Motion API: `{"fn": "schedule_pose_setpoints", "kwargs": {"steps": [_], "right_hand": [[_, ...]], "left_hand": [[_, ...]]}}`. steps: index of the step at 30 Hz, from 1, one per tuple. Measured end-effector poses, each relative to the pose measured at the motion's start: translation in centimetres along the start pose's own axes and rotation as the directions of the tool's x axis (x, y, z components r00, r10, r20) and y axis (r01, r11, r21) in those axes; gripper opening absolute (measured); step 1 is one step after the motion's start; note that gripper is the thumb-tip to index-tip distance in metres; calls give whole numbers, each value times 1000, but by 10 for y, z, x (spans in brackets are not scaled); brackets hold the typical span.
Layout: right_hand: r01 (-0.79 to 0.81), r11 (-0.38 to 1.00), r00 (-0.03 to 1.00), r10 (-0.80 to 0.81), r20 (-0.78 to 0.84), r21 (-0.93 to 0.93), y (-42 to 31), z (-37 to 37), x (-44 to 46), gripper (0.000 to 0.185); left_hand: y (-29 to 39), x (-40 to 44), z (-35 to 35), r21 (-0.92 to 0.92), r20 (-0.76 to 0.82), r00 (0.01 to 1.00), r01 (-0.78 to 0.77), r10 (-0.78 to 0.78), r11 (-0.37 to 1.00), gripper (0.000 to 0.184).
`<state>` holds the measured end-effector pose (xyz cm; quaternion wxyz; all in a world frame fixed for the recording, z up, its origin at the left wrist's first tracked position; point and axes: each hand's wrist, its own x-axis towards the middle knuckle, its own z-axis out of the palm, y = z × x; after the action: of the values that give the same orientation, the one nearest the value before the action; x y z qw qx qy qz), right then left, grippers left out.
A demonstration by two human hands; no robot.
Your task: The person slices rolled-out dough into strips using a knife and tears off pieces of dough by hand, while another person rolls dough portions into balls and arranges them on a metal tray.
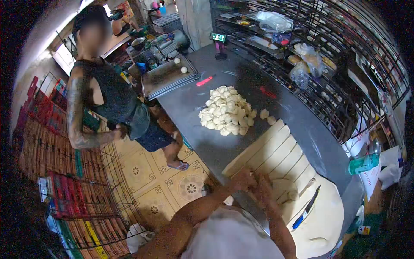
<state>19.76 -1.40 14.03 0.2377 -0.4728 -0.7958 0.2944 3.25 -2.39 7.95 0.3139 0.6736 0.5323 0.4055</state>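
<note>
A large pale sheet of dough (323, 220) lies on the dark table, its far part cut into several parallel strips. At the strips' near left ends, my left hand (244, 179) and my right hand (262, 185) are close together, fingers bent and closed on a dough strip (282, 188). That strip curves beside my right hand; the part inside my fingers is hidden. A knife (307, 210) with a blue handle lies on the uncut dough to the right. Beyond the strips sits a heap of small dough pieces (227, 111), with a few loose dough pieces (267, 116) beside it.
A co-worker (108, 95) stands left of the table (181, 116). A tray (168, 80) with two dough balls adjoins its far left corner. A phone on a stand (219, 41), two red-handled tools, crowded racks (340, 43) and a green container (363, 164) are around it.
</note>
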Motion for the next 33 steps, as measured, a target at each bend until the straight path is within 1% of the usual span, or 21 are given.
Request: {"fn": "schedule_pose_setpoints", "kwargs": {"steps": [2,3,5,7,8,12,13,17,18,20,22,23,25,26,27,28,29,30,31,32,33], "right_hand": [[33,997,990,-23,-136,67,2,5,-8,52],[22,998,990,-13,-137,66,-2,7,-10,52],[-156,987,986,158,-58,38,-10,8,2,47],[-320,947,947,320,21,-11,-18,6,12,42],[-315,949,949,316,21,-21,-18,3,13,42],[-257,961,939,274,208,-105,-12,-12,-6,35],[-254,961,940,271,207,-107,-22,-20,-3,35],[-154,980,881,193,432,-123,-64,-45,14,32],[-151,981,882,189,432,-120,-40,-37,7,32],[-1,971,962,66,266,-238,-37,9,21,30],[103,924,993,-77,84,-368,6,22,21,29],[153,885,986,-164,13,-440,26,25,46,29],[225,784,938,-335,-90,-578,57,63,41,28],[245,717,894,-428,-134,-653,73,80,10,28],[253,641,842,-515,-163,-724,94,90,5,28],[256,636,844,-514,-153,-728,94,79,-7,28],[188,866,936,-301,-184,-464,84,59,-19,29],[50,987,987,-71,-142,-151,71,39,-35,32],[-134,977,990,140,-24,163,58,21,-48,37],[-337,837,942,299,154,432,54,13,-55,42],[-349,831,937,309,163,432,53,15,-59,42]], "left_hand": [[19,11,8,107,0,999,49,-50,993,33],[30,22,12,161,3,997,74,-76,984,33],[38,19,-11,272,-8,993,117,-120,955,33],[51,28,-21,372,-36,986,166,-164,913,33],[50,30,-24,364,-43,986,167,-162,916,33],[47,36,-26,473,-178,982,27,65,880,39],[46,39,-27,508,-208,970,-3,126,861,40],[38,51,-37,667,-280,887,-96,368,739,47],[34,58,-37,670,-280,886,-94,369,736,47],[21,84,-36,344,-448,826,-194,342,919,47],[7,106,-41,-19,-569,780,-328,260,944,49],[4,107,-41,-14,-567,781,-329,263,944,49],[-11,89,-48,-66,-386,905,-224,182,972,51],[-9,67,-36,-86,-291,945,-179,147,980,52],[-10,52,-24,-108,-192,975,-129,107,986,53],[-9,36,0,-127,-93,994,-76,64,989,54],[-16,31,0,-138,7,1000,-25,26,990,55],[-22,14,-2,-142,113,994,28,-12,990,56],[-28,7,-2,-140,218,975,83,-51,987,57],[-30,5,0,-132,318,944,139,-91,981,58],[-31,-3,2,-135,326,940,151,-101,979,58]]}}
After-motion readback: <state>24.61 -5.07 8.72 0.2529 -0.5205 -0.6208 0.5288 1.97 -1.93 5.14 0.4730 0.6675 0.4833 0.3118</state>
